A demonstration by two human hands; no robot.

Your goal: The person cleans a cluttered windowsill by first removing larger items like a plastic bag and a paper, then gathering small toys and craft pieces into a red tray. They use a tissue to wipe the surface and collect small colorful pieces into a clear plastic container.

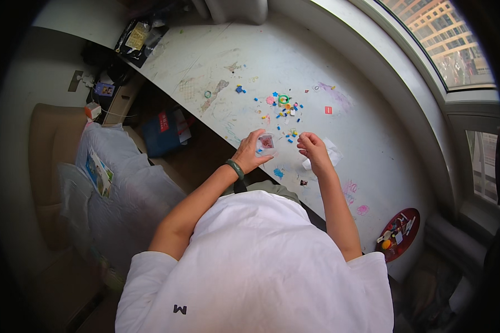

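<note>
My left hand (250, 152) grips a small clear plastic container (260, 148) with a picture on it. A bit of blue shows at the container's lower left. To the right, my right hand (313, 152) is held above the table with its fingers curled in. Whether something small is between its fingertips I cannot tell. Behind that hand, a crumpled white tissue (334, 153) lies on the table. Several blue and yellow beads (292, 135) lie between the hands. Farther out is a loose cluster of small coloured pieces (287, 109), with a green ring (283, 99) among them.
The white table (241, 41) is stained with paint. A red tray (400, 241) of odds and ends stands at the right corner. At the far left is a black tray (135, 41). A red square (328, 110) lies right of the beads. A plastic-covered seat (125, 166) is at left.
</note>
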